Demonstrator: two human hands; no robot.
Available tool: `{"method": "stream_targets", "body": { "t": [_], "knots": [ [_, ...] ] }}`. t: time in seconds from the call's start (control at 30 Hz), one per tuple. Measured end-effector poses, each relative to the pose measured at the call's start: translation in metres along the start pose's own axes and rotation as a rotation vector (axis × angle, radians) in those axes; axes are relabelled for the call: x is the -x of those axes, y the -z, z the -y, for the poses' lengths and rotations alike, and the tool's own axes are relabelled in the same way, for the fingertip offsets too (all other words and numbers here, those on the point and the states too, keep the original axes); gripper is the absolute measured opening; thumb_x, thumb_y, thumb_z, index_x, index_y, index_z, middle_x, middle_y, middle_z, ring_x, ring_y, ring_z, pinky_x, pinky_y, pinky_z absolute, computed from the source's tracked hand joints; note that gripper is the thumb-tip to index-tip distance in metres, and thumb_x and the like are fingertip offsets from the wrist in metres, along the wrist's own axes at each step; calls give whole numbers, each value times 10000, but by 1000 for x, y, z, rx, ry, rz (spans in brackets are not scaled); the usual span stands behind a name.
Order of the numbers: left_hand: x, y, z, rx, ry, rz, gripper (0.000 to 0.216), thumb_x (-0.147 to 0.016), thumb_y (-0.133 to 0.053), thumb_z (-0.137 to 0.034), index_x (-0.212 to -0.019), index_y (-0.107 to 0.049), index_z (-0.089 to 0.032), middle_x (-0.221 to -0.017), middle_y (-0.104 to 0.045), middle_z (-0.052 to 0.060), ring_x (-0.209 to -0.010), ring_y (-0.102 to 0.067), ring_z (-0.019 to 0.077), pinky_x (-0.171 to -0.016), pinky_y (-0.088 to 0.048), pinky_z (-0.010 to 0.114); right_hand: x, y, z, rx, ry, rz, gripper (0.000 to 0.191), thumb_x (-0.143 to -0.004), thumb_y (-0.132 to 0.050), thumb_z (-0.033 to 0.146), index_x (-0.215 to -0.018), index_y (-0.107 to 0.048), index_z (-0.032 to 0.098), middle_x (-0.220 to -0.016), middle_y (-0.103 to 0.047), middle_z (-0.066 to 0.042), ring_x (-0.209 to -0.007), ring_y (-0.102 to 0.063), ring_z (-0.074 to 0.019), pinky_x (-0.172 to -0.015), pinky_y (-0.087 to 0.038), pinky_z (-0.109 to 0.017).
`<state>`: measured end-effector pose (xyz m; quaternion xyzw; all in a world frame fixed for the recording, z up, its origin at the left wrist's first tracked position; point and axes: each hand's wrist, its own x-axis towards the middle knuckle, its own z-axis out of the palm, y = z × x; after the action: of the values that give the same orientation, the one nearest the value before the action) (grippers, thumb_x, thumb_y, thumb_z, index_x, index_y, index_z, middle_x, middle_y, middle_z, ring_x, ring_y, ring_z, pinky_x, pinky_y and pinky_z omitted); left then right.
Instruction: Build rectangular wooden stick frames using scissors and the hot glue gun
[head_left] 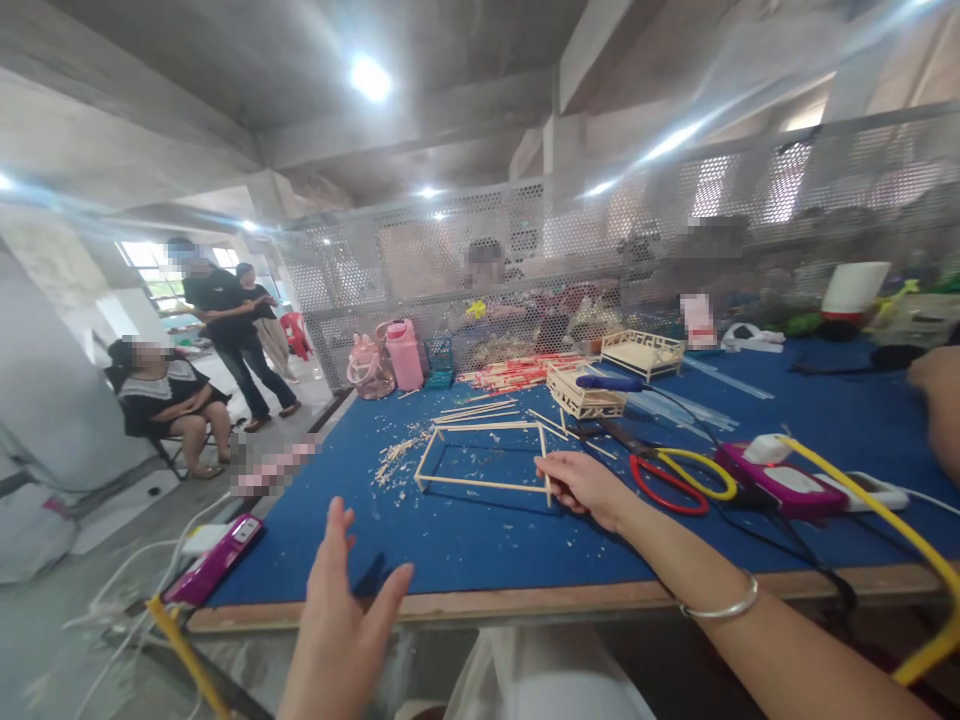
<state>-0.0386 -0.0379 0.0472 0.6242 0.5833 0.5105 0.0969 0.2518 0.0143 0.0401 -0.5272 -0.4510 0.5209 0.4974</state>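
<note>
My right hand pinches the right end of a rectangular frame of thin wooden sticks, which has short upright legs at its corners. The frame is just over the blue table top; I cannot tell whether all its legs touch. Apart from it, my left hand is raised at the table's front edge, thumb and fingers spread, holding nothing. Behind the frame lie loose wooden sticks and a scatter of short offcuts. Scissors with red and yellow handles lie right of my right hand.
Two small wooden models stand at the back, a blue-handled tool resting by the nearer one. Purple power strips with cables lie right and left. Pink bottles stand before a perforated screen. Another person's hand is far right.
</note>
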Motion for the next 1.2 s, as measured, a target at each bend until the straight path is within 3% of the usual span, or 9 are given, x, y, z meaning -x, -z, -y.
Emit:
{"method": "stream_targets", "body": {
  "t": [0.07,0.17,0.23,0.37,0.6,0.77,0.97,1.1,1.2],
  "knots": [
    [5,-26,-13,32,-57,90,762,-707,-591,-523,-1367,-454,-166,-1203,-649,135,-1007,-641,259,-829,-516,395,3,-2,1,-14,29,69,383,-634,-698,509,-651,-488,189,-401,-463,93,-307,-336,-28,-304,-181,-148],
    [12,-57,-39,77,-78,447,532,-815,-507,-465,-1247,-583,-163,-759,-717,41,-647,-651,183,-649,-521,308,8,-4,2,-17,52,178,479,-511,-760,558,-679,-503,190,-453,-542,64,-351,-427,-50,-317,-234,-157],
    [15,-71,-55,2,-114,538,428,-832,-517,-426,-1156,-654,-181,-686,-706,20,-582,-627,170,-613,-496,290,10,-5,2,-5,53,234,498,-494,-763,572,-692,-514,188,-511,-592,41,-386,-483,-64,-326,-266,-164],
    [14,-87,-71,-207,-137,558,350,-823,-599,-368,-1118,-686,-199,-791,-746,48,-736,-678,208,-697,-495,305,9,-4,-1,61,28,308,451,-556,-735,558,-699,-538,179,-535,-607,41,-367,-474,-54,-324,-279,-169],
    [7,-101,-64,-316,-208,564,370,-843,-616,-310,-1198,-639,-212,-915,-756,58,-867,-695,224,-772,-509,314,11,-1,-3,246,-51,409,428,-744,-577,585,-631,-544,174,-405,-525,62,-282,-377,-39,-277,-215,-163],
    [-1,-98,-53,-309,-385,489,232,-890,-520,-270,-997,-718,-215,-924,-756,69,-835,-701,212,-735,-525,297,24,19,10,384,-80,545,511,-668,-632,642,-527,-545,159,-430,-568,2,-299,-425,-56,-302,-258,-173],
    [-21,-60,-10,-56,-477,371,291,-882,-473,-361,-897,-735,-234,-867,-767,44,-783,-717,181,-715,-555,246,-3,55,35,542,115,219,435,-854,-428,585,-686,-513,193,-539,-554,34,-374,-416,-55,-373,-323,-185],
    [-33,-40,11,-74,-356,297,317,-836,-500,-454,-823,-747,-255,-832,-773,32,-759,-723,200,-716,-571,265,-58,43,37,824,192,20,196,-904,-536,349,-883,-618,172,-854,-670,-51,-660,-599,-112,-609,-497,-247],
    [-35,-35,19,-102,-322,290,335,-827,-496,-480,-820,-749,-260,-838,-774,28,-761,-725,205,-713,-574,270,-92,26,27,1042,222,-69,267,-911,-558,328,-1135,-595,187,-1178,-604,-83,-972,-608,-187,-826,-523,-389]
  ]
}}
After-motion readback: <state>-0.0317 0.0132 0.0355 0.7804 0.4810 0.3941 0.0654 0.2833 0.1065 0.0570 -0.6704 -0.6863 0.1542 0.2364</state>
